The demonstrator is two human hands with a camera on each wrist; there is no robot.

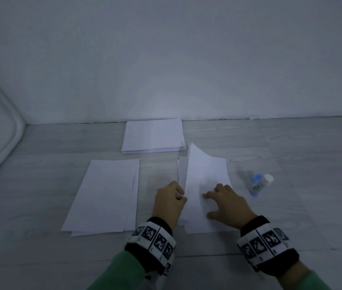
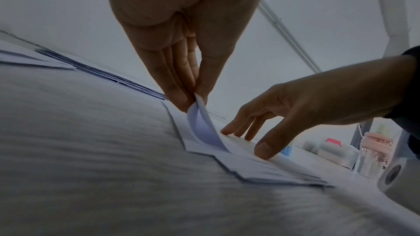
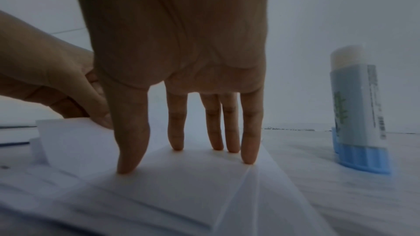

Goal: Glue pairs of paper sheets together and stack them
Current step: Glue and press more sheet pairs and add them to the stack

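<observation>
Two hands share the job: my left hand (image 1: 169, 203) pinches the top sheet (image 1: 204, 181) up while my flat right hand (image 1: 229, 203) pins the pile (image 1: 195, 227) beneath.

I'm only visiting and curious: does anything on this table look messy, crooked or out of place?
Mostly tidy. The glue stick stands uncapped, its cap beside it. The left hand pinches up the top sheet, so it curls, while the right hand presses the fanned stack beneath.
</observation>
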